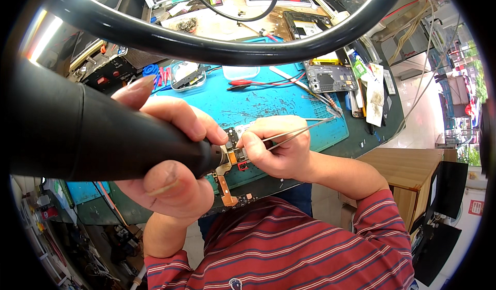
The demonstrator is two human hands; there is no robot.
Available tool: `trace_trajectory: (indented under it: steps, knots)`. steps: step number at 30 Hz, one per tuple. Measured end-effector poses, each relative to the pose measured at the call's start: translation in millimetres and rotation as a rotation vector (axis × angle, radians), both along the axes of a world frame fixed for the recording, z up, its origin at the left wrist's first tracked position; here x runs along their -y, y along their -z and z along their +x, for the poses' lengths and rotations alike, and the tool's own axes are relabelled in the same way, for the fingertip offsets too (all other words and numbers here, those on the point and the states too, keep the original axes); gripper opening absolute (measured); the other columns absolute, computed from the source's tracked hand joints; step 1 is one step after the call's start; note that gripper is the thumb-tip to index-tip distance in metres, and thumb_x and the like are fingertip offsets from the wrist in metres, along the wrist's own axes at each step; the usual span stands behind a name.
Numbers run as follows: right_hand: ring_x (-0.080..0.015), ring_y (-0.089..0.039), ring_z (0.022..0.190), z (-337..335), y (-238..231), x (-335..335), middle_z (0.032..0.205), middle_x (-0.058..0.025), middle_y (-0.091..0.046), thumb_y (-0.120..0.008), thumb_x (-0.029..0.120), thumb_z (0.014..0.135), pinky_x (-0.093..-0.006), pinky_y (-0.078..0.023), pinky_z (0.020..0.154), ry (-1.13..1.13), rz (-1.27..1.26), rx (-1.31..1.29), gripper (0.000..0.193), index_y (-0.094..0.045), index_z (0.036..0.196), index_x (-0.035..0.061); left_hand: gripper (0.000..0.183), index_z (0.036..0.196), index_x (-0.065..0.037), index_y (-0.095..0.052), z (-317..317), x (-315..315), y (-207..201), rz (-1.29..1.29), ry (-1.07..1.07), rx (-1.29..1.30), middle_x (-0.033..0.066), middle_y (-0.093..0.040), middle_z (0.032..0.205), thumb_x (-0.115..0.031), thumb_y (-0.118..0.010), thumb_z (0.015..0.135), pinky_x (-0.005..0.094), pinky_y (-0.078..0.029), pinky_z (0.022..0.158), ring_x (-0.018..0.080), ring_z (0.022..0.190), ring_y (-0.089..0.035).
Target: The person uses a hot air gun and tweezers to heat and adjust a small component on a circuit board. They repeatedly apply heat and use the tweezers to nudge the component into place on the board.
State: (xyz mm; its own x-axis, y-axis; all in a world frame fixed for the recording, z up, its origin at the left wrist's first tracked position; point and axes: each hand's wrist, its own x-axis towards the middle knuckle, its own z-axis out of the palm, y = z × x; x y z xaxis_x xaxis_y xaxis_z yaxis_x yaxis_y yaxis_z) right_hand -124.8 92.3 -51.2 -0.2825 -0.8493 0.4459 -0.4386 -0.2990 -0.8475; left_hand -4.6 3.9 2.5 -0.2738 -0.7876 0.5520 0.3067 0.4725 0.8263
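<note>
Gripping hot-air gun [103,135] w/ left hand [165,155], right hand [279,148] fingers pinching tweezers [294,132] over circuit board [232,153].

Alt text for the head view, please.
Left hand grips a black hot-air tool, its nozzle at a small circuit board; right hand holds tweezers to the board over a blue mat.

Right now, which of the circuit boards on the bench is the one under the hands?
The board at the near edge of the blue mat, between the left hand and right hand. The other, dark board lies untouched at the mat's far right corner.
</note>
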Motion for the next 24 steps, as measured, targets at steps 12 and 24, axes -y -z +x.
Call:
trace_trajectory:
  steps: [12,24]
  knots:
    - [-0.0136,-0.057,0.049,-0.5,2.1,-0.1,0.059,-0.0089,-0.062,-0.058,-0.001,0.077,-0.0254,-0.046,0.046,0.001,0.013,-0.002,0.010,-0.065,0.070,-0.0031,0.076,0.127,0.005,-0.030,0.3,0.4,0.3,0.002,-0.007,0.007,0.0074,-0.047,0.080,-0.062,-0.039,0.092,0.0258,-0.046,0.050,0.0144,0.054,-0.051]
    - [-0.0126,-0.056,0.048,0.4,1.9,-0.4,0.059,-0.0089,-0.062,-0.058,0.000,0.078,-0.0247,-0.045,0.045,0.016,0.043,0.011,0.011,-0.066,0.070,-0.0024,0.078,0.127,0.006,-0.030,0.9,1.5,1.0,-0.012,-0.003,0.026,0.0074,-0.047,0.080,-0.063,-0.038,0.091,0.0261,-0.046,0.051,0.0147,0.054,-0.052]
